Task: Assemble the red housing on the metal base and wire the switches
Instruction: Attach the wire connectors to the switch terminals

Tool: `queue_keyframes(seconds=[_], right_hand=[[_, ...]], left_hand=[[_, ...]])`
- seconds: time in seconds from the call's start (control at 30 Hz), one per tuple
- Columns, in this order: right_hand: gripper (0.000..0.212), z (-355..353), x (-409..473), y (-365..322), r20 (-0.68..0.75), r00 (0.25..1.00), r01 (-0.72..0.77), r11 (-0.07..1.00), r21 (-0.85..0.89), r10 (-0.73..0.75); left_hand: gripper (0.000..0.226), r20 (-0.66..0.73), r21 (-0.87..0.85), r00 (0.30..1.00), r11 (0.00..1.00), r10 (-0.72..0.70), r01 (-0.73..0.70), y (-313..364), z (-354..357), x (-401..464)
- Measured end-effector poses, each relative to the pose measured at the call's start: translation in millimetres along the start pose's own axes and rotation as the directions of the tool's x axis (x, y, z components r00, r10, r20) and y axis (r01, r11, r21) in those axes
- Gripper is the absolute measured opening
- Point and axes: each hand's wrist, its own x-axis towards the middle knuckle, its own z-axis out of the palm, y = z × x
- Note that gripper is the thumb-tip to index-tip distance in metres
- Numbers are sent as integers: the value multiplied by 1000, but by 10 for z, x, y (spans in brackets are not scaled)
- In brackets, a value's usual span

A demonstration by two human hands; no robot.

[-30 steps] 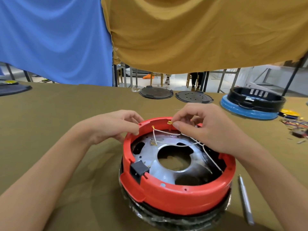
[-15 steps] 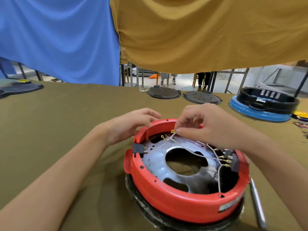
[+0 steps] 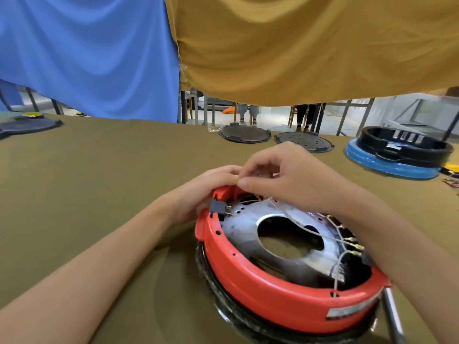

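One red housing [image 3: 273, 291] is seated on one metal base [image 3: 250, 224], just below both hands. One brass terminal [image 3: 234, 180] on a thin white wire [image 3: 320, 235] is pinched by the right hand [image 3: 293, 180]; the far rim is gripped by the left hand [image 3: 198, 194]. The wire is judged limp, light and easily kinked, best held at the terminal. One black switch [image 3: 218, 209] sits just below the left hand. Two black discs [image 3: 244, 134] lie well beyond.

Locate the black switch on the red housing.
Head view: the black switch sits on the red housing's left rim, just below the left hand.
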Motion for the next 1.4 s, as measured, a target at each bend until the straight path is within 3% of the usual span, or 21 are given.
queue_keyframes(seconds=[0.07, 0.17, 0.4, 0.57, 0.8, 1.2, 1.4], right_hand=[[10, -38, -13, 22, -57, 998, -11, 996, 90, 16], [10, -33, -35, 10, -19, 999, -29, 993, 118, 31], [11, 4, -60, 16, 48, 998, -39, 996, 85, 35], [11, 76, -63, -51, 89, 996, -11, 1000, -4, 11], [10, 122, -62, -93, 138, 990, 25, 990, -140, -6], [13, 139, -56, -122, 145, 989, 32, 982, -185, -5], [12, 149, -57, -138, 157, 987, 54, 970, -237, -16]], left_hand=[[46, 8, -90, 999, 995, -35, 35, -30, 21, 0], [49, 48, -121, 998, 992, -41, 47, -43, 13, 6], [61, 351, -216, 930, 957, -111, 196, 54, -168, -44], [58, 522, -318, 852, 917, -41, 240, -14, -215, -77], [68, 555, -291, 832, 934, -13, 209, -85, -290, -85], [93, 504, -249, 862, 947, -50, 201, -97, -304, -80], [82, 505, -225, 862, 957, -46, 183, -89, -305, -82]])
